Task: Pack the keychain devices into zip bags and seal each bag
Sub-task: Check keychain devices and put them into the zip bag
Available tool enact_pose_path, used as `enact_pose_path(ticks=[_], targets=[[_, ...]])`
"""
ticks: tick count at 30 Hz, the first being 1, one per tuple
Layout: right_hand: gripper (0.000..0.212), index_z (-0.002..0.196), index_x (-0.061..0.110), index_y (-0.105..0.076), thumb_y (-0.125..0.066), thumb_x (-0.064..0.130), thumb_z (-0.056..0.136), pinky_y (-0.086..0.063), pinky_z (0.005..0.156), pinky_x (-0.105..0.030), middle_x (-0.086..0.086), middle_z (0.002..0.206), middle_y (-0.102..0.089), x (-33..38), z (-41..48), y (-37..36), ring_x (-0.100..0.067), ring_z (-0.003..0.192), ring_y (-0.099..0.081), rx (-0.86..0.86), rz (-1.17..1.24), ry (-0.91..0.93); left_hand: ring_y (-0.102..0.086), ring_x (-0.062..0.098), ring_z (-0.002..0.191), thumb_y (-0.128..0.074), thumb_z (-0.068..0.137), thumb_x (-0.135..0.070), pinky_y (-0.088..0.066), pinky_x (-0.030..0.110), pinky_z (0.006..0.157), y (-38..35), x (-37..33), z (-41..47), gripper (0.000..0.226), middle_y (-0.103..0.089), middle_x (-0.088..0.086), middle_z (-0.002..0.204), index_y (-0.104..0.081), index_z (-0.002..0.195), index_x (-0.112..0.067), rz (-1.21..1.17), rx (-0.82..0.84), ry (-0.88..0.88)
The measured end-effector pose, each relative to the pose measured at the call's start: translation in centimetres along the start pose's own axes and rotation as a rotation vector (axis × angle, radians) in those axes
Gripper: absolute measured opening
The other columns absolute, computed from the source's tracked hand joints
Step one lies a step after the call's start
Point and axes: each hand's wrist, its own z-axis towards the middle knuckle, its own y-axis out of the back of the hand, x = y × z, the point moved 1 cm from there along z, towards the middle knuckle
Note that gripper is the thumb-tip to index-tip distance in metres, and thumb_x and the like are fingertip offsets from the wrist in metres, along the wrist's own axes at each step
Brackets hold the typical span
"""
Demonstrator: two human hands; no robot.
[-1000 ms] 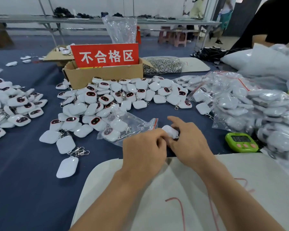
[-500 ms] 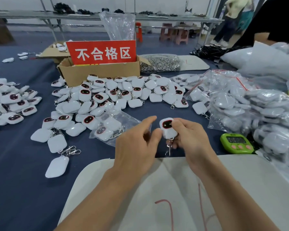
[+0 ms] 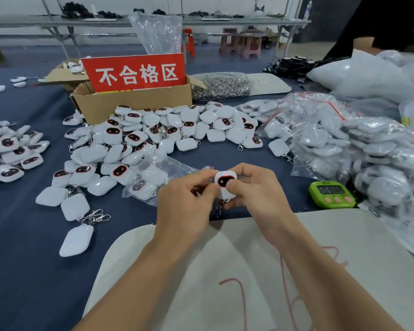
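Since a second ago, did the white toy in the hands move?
Yes. The keychain device flipped to show its dark face, yet sits just as far left of the green timer.

1. Type of place: a packing workshop on a production floor.
2. The bench [image 3: 22,235] is long and covered in dark blue cloth. It carries identical white keychain devices [image 3: 153,132] in loose piles.
3. At the right, clear zip bags [image 3: 344,149] filled with the same units lie in a heap.
4. A cardboard box [image 3: 129,106] stands behind the central pile and bears a red sign [image 3: 136,72] with white Chinese characters. A clear bag of metal clasps [image 3: 221,86] lies just beside the box.
5. A green digital timer [image 3: 330,193] sits near the bagged heap.
6. In the background are further benches [image 3: 81,21] on metal legs and plastic stools [image 3: 239,43]. A second person [image 3: 392,25] is at the far right.
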Motion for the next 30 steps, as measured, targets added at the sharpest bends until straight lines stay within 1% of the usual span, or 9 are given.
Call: enact_pose_path(ticks=[3,6,9,11,13,19,22,26,30], targets=[[0.009,0.086,0.009,-0.072,-0.067,0.004,0.092,-0.061,0.075,-0.049,-0.014,0.083,-0.078,-0.05,-0.02,0.00,-0.024,0.062,-0.068,-0.037,-0.050,-0.006,-0.059,0.004,0.062,-0.071,0.087,-0.015,-0.043,0.012,0.059,0.00,-0.22,-0.04,0.038,-0.073,-0.019,0.074,-0.071,0.099,-0.051,-0.009,0.022,0.005],[0.007,0.088,0.011,-0.073,-0.069,0.009,0.092,-0.061,0.080,-0.051,-0.012,0.085,-0.078,0.09,-0.02,-0.12,-0.024,0.066,-0.068,-0.013,-0.057,-0.003,-0.060,0.005,0.062,-0.071,0.088,-0.015,-0.044,0.012,0.058,-0.06,-0.06,-0.02,0.033,-0.073,-0.019,0.073,-0.076,0.097,-0.047,-0.014,0.011,0.025],[0.011,0.086,0.015,-0.074,-0.067,0.007,0.089,-0.061,0.075,-0.046,-0.011,0.084,-0.078,0.19,-0.03,-0.24,-0.023,0.066,-0.068,-0.011,-0.062,0.011,-0.066,0.000,0.070,-0.073,0.090,-0.016,-0.045,0.009,0.064,0.04,-0.14,-0.12,0.028,-0.073,-0.024,0.077,-0.080,0.103,-0.040,-0.030,0.005,0.027],[0.016,0.082,0.016,-0.073,-0.065,0.002,0.085,-0.060,0.064,-0.035,-0.010,0.078,-0.077,0.26,-0.09,-0.34,-0.018,0.064,-0.066,-0.019,-0.062,0.030,-0.068,-0.004,0.078,-0.074,0.091,-0.015,-0.046,0.008,0.070,0.11,-0.31,-0.18,0.029,-0.074,-0.027,0.081,-0.079,0.105,-0.040,-0.042,0.013,0.017],[0.020,0.078,0.016,-0.071,-0.064,-0.002,0.085,-0.055,0.058,-0.026,-0.006,0.072,-0.075,0.34,-0.12,-0.45,-0.015,0.062,-0.063,-0.016,-0.039,0.034,-0.069,-0.007,0.084,-0.074,0.091,-0.012,-0.046,0.007,0.075,0.17,-0.43,-0.15,0.031,-0.074,-0.029,0.087,-0.080,0.106,-0.038,-0.052,0.020,0.005],[0.018,0.080,0.010,-0.067,-0.063,-0.007,0.085,-0.047,0.052,-0.024,-0.005,0.068,-0.070,0.45,-0.21,-0.68,-0.014,0.060,-0.059,0.000,-0.006,0.032,-0.071,-0.002,0.094,-0.075,0.088,-0.005,-0.055,0.021,0.085,0.42,-0.44,0.16,0.033,-0.076,-0.026,0.096,-0.081,0.103,-0.034,-0.095,0.034,-0.008],[0.018,0.081,0.011,-0.068,-0.063,-0.005,0.085,-0.049,0.056,-0.027,-0.006,0.069,-0.071,0.37,-0.01,-0.53,-0.015,0.062,-0.061,0.000,-0.010,0.017,-0.072,0.002,0.083,-0.074,0.089,-0.006,-0.052,0.018,0.078,0.25,-0.34,0.06,0.036,-0.076,-0.023,0.088,-0.080,0.104,-0.038,-0.062,0.019,-0.034],[0.017,0.089,0.013,-0.071,-0.066,-0.002,0.085,-0.051,0.064,-0.027,-0.009,0.076,-0.074,0.37,-0.01,-0.29,-0.015,0.064,-0.061,0.047,-0.044,0.017,-0.070,0.003,0.079,-0.072,0.091,-0.013,-0.048,0.009,0.071,0.17,-0.69,-0.06,0.043,-0.074,-0.024,0.083,-0.075,0.092,-0.056,-0.054,0.009,-0.040],[0.024,0.098,0.010,-0.072,-0.064,-0.009,0.085,-0.051,0.069,-0.033,-0.023,0.087,-0.074,0.42,0.01,-0.18,-0.021,0.067,-0.058,0.055,-0.058,0.027,-0.067,0.001,0.073,-0.070,0.091,-0.015,-0.043,0.007,0.065,0.18,-0.64,0.10,0.032,-0.073,-0.024,0.078,-0.078,0.094,-0.046,-0.044,0.004,-0.022]])
